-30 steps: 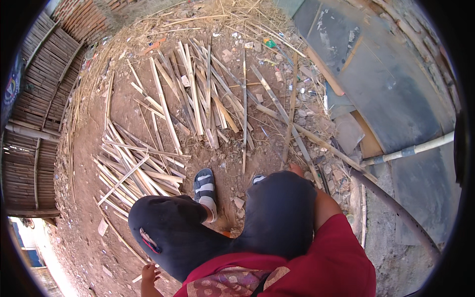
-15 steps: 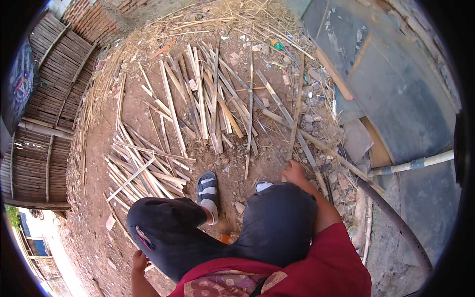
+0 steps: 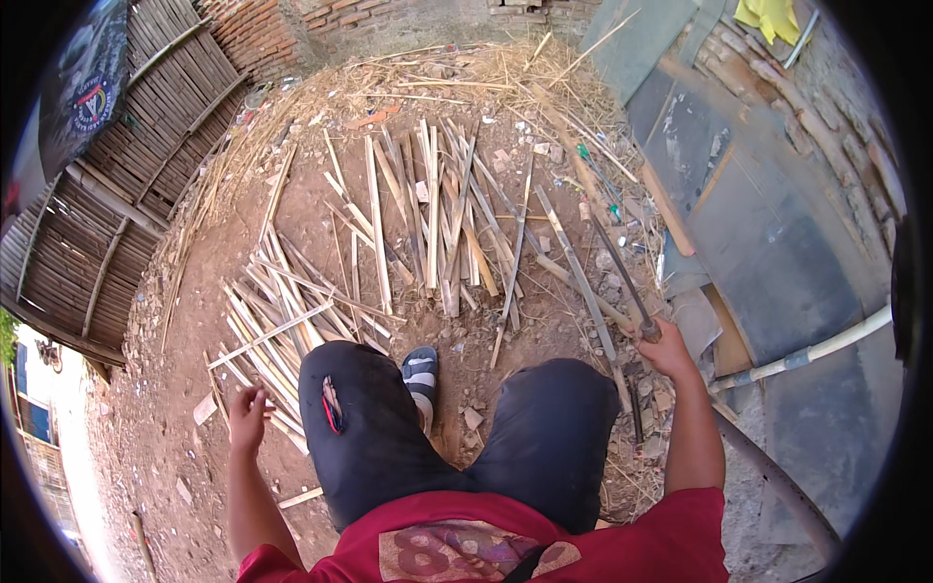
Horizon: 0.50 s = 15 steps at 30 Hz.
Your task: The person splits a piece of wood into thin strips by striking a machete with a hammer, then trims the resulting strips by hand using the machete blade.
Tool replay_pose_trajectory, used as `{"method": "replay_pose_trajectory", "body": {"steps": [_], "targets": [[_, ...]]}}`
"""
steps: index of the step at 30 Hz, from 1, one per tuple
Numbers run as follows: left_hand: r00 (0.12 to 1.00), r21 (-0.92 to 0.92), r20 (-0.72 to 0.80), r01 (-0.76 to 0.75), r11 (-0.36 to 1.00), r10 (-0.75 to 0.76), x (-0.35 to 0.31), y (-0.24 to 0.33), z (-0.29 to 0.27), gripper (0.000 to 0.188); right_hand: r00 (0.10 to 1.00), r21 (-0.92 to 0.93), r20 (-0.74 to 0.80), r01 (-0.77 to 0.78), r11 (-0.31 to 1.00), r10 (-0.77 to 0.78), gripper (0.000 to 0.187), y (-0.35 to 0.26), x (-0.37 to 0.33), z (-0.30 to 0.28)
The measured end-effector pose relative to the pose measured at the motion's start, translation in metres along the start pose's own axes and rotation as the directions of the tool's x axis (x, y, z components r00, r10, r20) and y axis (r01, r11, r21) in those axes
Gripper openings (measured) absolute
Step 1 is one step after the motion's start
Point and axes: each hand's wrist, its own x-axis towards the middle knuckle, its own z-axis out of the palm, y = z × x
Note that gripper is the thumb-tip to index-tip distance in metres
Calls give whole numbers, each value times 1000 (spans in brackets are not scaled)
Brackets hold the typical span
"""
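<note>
My right hand is closed round the handle of a long, narrow, dark knife-like blade, held out beyond my right knee. A pale bamboo strip, smeared by motion, lines up with the blade's far end; I cannot tell whether the two touch. My left hand hangs in the air beside my left knee, fingers loosely bent and apart, with nothing in them. Below and beyond it lies a pile of split bamboo strips. A second pile of strips is spread on the ground ahead of my feet.
Grey sheets lean along the right, with a pale pole and a dark curved pipe near them. A woven bamboo fence stands at left, a brick wall behind. Straw and rubble litter the dirt.
My right hand has moved right and swung the blade and a strip away from my knee. My left hand has risen from low beside my thigh. My knees have shifted, and the view has tilted up.
</note>
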Motion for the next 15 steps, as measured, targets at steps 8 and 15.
{"method": "replay_pose_trajectory", "body": {"steps": [8, 15], "targets": [[737, 319, 226, -674, 666, 637, 32, 189, 96, 40, 956, 452, 258, 6, 892, -137, 16, -100, -59, -21], [484, 576, 438, -798, 177, 758, 35, 273, 171, 83, 849, 640, 446, -81, 764, -284, 21, -135, -98, -28]]}}
